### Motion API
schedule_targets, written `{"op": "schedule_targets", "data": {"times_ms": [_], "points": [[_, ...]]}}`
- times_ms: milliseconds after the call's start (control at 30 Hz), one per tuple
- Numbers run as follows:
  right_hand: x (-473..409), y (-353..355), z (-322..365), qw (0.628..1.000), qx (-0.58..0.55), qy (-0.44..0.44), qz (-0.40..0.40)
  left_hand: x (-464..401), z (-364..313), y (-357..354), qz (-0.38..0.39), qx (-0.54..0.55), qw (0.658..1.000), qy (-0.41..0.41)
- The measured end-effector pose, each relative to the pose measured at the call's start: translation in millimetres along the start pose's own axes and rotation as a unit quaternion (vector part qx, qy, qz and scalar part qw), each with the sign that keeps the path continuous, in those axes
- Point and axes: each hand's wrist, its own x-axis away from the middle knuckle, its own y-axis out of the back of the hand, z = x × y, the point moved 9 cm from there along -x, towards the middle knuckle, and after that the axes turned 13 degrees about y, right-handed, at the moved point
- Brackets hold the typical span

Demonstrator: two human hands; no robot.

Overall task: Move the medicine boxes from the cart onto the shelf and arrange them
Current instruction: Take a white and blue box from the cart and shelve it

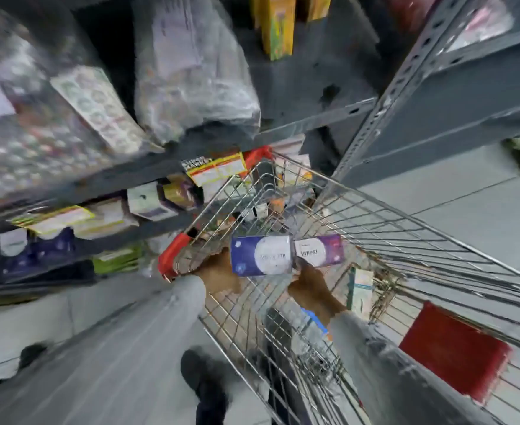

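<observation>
A wire shopping cart (406,237) with red corner guards stands against a grey metal shelf (78,185). Above the cart my left hand (219,274) holds a blue medicine box (260,255) with a white round label. Beside it my right hand (311,285) grips a smaller white and purple medicine box (318,250). The two boxes are side by side and touching. More boxes lie in the cart, among them a pale green one (361,291) and a red one (455,351). The picture is blurred by motion.
The shelf's lower levels hold several boxes, purple (38,250), green (117,259) and white (148,202). Plastic-wrapped bundles (191,72) fill the upper level, with yellow boxes (275,26) behind. A second shelf upright (384,108) rises at right. My dark shoe (203,378) is on the grey floor.
</observation>
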Motion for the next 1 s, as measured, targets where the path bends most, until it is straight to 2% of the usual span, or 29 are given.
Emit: {"op": "schedule_targets", "data": {"times_ms": [100,167,267,367,433,500,567,667,767,867,1000], "points": [[-13.3,-15.1,-8.3,0.998,-0.058,0.009,0.020,-12.9,4.1,-12.7,0.010,0.046,0.998,0.039],[-19.2,-16.2,-8.6,0.997,-0.079,0.024,0.005,-13.5,1.9,-10.8,-0.016,0.081,0.996,0.044],[-18.6,-4.6,-6.5,0.992,-0.109,0.057,-0.041,-1.9,-8.2,9.0,-0.068,0.104,0.992,0.005],[-1.4,15.7,13.1,0.984,-0.137,0.081,-0.084,26.4,-16.2,30.8,-0.083,0.143,0.986,-0.035],[18.9,40.1,38.1,0.966,-0.190,0.106,-0.140,56.5,-21.4,45.7,-0.088,0.199,0.974,-0.069],[47.4,68.3,74.3,0.946,-0.212,0.149,-0.196,97.1,-25.8,60.3,-0.103,0.257,0.955,-0.106],[79.7,91.0,115.3,0.927,-0.234,0.186,-0.226,146.3,-26.3,79.3,-0.157,0.303,0.931,-0.133],[135.7,119.4,182.4,0.913,-0.180,0.240,-0.276,225.0,-19.3,111.9,-0.240,0.380,0.873,-0.191],[194.6,131.5,258.4,0.896,-0.151,0.300,-0.291,296.6,-3.1,144.1,-0.233,0.469,0.814,-0.252],[247.0,126.5,332.7,0.878,-0.158,0.355,-0.280,366.7,28.4,178.8,-0.206,0.522,0.769,-0.306],[308.0,102.6,431.4,0.844,-0.150,0.445,-0.261,458.2,88.9,218.3,-0.156,0.525,0.742,-0.386]]}}
